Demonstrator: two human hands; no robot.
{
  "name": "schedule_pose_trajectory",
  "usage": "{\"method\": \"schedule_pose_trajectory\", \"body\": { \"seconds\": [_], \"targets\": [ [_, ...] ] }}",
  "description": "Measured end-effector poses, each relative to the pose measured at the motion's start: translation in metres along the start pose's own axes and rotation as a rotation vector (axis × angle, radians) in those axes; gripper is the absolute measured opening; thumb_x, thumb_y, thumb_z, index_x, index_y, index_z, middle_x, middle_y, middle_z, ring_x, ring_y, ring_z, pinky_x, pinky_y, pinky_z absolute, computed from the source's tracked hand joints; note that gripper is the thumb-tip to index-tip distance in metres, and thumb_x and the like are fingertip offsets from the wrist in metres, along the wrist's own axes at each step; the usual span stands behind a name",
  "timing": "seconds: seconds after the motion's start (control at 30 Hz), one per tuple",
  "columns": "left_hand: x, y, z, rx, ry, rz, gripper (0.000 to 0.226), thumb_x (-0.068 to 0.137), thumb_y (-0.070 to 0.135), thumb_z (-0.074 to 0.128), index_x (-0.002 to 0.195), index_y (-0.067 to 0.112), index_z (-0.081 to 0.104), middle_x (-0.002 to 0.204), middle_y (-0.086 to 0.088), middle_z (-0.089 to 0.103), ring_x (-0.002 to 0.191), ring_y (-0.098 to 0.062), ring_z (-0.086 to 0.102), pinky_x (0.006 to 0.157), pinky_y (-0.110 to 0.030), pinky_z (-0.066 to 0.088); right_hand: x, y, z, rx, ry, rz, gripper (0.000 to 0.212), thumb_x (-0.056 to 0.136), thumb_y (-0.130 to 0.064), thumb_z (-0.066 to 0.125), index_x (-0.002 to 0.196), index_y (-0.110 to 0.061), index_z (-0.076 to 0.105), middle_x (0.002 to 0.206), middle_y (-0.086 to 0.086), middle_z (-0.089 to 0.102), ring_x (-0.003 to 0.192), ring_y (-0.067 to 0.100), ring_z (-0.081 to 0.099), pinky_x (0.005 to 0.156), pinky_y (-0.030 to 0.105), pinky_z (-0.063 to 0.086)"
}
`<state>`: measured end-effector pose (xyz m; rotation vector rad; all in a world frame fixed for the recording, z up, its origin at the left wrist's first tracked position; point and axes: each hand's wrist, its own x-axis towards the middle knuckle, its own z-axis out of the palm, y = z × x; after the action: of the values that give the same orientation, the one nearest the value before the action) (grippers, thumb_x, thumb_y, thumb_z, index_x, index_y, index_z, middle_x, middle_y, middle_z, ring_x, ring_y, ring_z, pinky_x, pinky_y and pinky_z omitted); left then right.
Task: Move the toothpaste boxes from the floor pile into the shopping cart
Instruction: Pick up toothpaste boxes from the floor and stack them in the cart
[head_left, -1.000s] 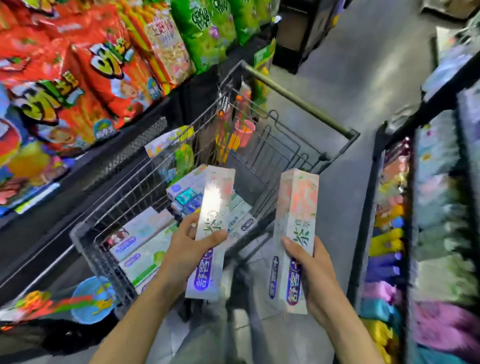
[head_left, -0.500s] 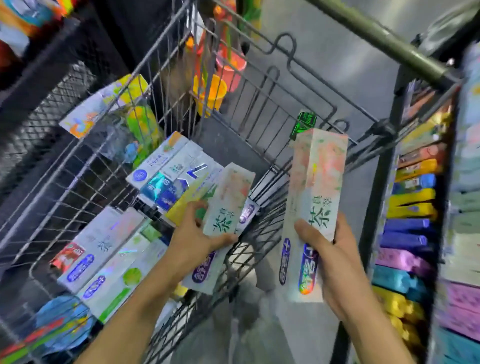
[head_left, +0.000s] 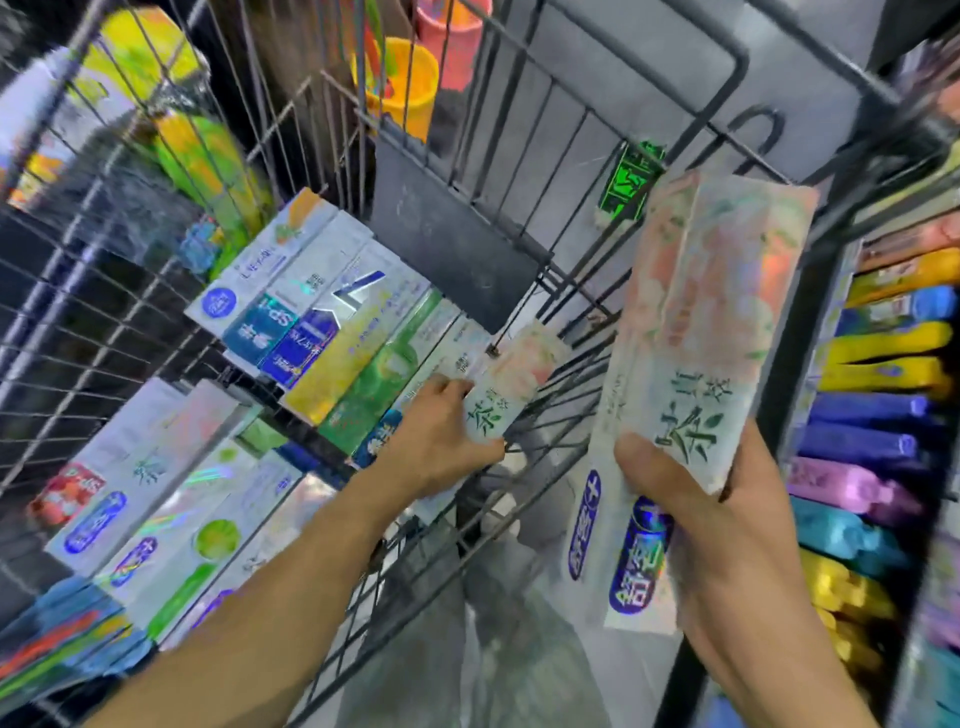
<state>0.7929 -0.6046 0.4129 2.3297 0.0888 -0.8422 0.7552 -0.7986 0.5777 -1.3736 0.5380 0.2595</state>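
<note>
The shopping cart (head_left: 467, 218) fills most of the view, and many toothpaste boxes (head_left: 332, 332) already lie flat on its floor, from about 9 o'clock to the centre, so I judge the task well advanced. The floor pile is not visible, so how many remain I cannot say. Free room in the cart is at 12 to 1 o'clock, by the dark panel (head_left: 452, 244); the wire wall at 3 o'clock is the edge to pass over. A shelf of coloured packets (head_left: 878, 395) stands close at 3 o'clock. The right hand (head_left: 727, 525) grips a floral box (head_left: 711, 332) upright, outside the cart. The left hand (head_left: 441, 441), inside the cart, grips a second floral box (head_left: 509, 384), low beside the laid boxes.
</note>
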Motion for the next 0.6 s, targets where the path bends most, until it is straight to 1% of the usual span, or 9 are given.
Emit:
{"method": "schedule_pose_trajectory", "body": {
  "seconds": [0.1, 0.2, 0.23, 0.3, 0.33, 0.4, 0.47, 0.53, 0.6],
  "targets": [
    [0.004, -0.009, 0.007, 0.054, 0.03, 0.013, 0.099, 0.06, 0.072, 0.049, 0.135, 0.009, 0.055, 0.109, -0.006, 0.045, 0.111, -0.031, 0.05, 0.09, -0.034, 0.041, 0.002, 0.0, -0.001, 0.004, -0.043, -0.023, 0.073, 0.055, -0.051, 0.091, 0.121, -0.032, 0.066, 0.118, 0.003, 0.073, 0.107, 0.024, 0.071, 0.079, 0.03, 0.058],
    [0.002, -0.017, 0.013, 0.062, 0.061, 0.015, 0.098, 0.062, 0.075, 0.043, 0.133, 0.009, 0.053, 0.115, -0.011, 0.053, 0.114, -0.032, 0.045, 0.094, -0.041, 0.041, 0.002, 0.0, -0.001, 0.009, -0.061, -0.023, 0.072, 0.054, -0.052, 0.091, 0.119, -0.033, 0.067, 0.116, 0.003, 0.073, 0.103, 0.023, 0.072, 0.076, 0.029, 0.058],
    [0.001, -0.018, 0.014, 0.056, 0.076, 0.016, 0.096, 0.064, 0.075, 0.045, 0.134, 0.009, 0.052, 0.115, -0.011, 0.055, 0.113, -0.031, 0.044, 0.093, -0.042, 0.041, 0.003, 0.001, -0.001, 0.011, -0.063, -0.02, 0.071, 0.054, -0.052, 0.092, 0.118, -0.033, 0.067, 0.115, 0.003, 0.074, 0.102, 0.023, 0.072, 0.076, 0.029, 0.058],
    [0.0, -0.021, 0.018, 0.073, 0.083, 0.019, 0.09, 0.071, 0.069, 0.058, 0.137, 0.008, 0.049, 0.119, -0.013, 0.055, 0.113, -0.032, 0.043, 0.094, -0.042, 0.038, 0.002, 0.0, -0.001, 0.004, -0.071, -0.016, 0.07, 0.053, -0.052, 0.091, 0.116, -0.034, 0.068, 0.113, 0.003, 0.074, 0.1, 0.023, 0.073, 0.075, 0.029, 0.058],
    [-0.001, -0.022, 0.02, 0.091, 0.083, 0.02, 0.086, 0.076, 0.063, 0.065, 0.139, 0.008, 0.048, 0.124, -0.014, 0.052, 0.114, -0.032, 0.043, 0.096, -0.042, 0.038, 0.001, -0.001, -0.001, -0.001, -0.076, -0.012, 0.069, 0.053, -0.053, 0.091, 0.115, -0.035, 0.068, 0.112, 0.003, 0.074, 0.1, 0.023, 0.073, 0.074, 0.029, 0.058],
    [-0.002, -0.026, 0.024, 0.087, 0.121, 0.024, 0.078, 0.079, 0.052, 0.074, 0.137, 0.006, 0.05, 0.134, -0.014, 0.039, 0.113, -0.032, 0.046, 0.099, -0.041, 0.042, 0.001, -0.003, -0.004, -0.014, -0.093, -0.002, 0.068, 0.052, -0.055, 0.092, 0.113, -0.036, 0.068, 0.109, 0.002, 0.074, 0.098, 0.022, 0.073, 0.073, 0.027, 0.058],
    [-0.002, -0.029, 0.026, 0.088, 0.173, 0.026, 0.074, 0.078, 0.045, 0.078, 0.133, 0.003, 0.052, 0.135, -0.014, 0.034, 0.113, -0.033, 0.048, 0.1, -0.042, 0.045, 0.001, -0.004, -0.005, -0.032, -0.106, 0.003, 0.07, 0.051, -0.056, 0.092, 0.114, -0.036, 0.068, 0.109, 0.001, 0.074, 0.098, 0.021, 0.073, 0.073, 0.025, 0.058],
    [0.0, -0.034, 0.031, 0.177, 0.205, 0.045, 0.075, 0.079, 0.042, 0.079, 0.135, 0.001, 0.052, 0.128, -0.016, 0.043, 0.112, -0.034, 0.049, 0.097, -0.045, 0.047, 0.001, -0.004, -0.007, -0.042, -0.103, 0.013, 0.073, 0.05, -0.057, 0.092, 0.115, -0.036, 0.067, 0.111, 0.001, 0.074, 0.099, 0.02, 0.072, 0.074, 0.024, 0.058],
    [0.0, -0.04, 0.036, 0.35, 0.24, 0.076, 0.075, 0.08, 0.048, 0.076, 0.138, 0.006, 0.052, 0.121, -0.016, 0.053, 0.107, -0.035, 0.051, 0.091, -0.048, 0.047, 0.0, -0.004, -0.008, -0.07, -0.116, 0.006, 0.074, 0.05, -0.058, 0.091, 0.117, -0.037, 0.067, 0.114, 0.0, 0.073, 0.103, 0.02, 0.072, 0.076, 0.025, 0.058]
  ]
}}
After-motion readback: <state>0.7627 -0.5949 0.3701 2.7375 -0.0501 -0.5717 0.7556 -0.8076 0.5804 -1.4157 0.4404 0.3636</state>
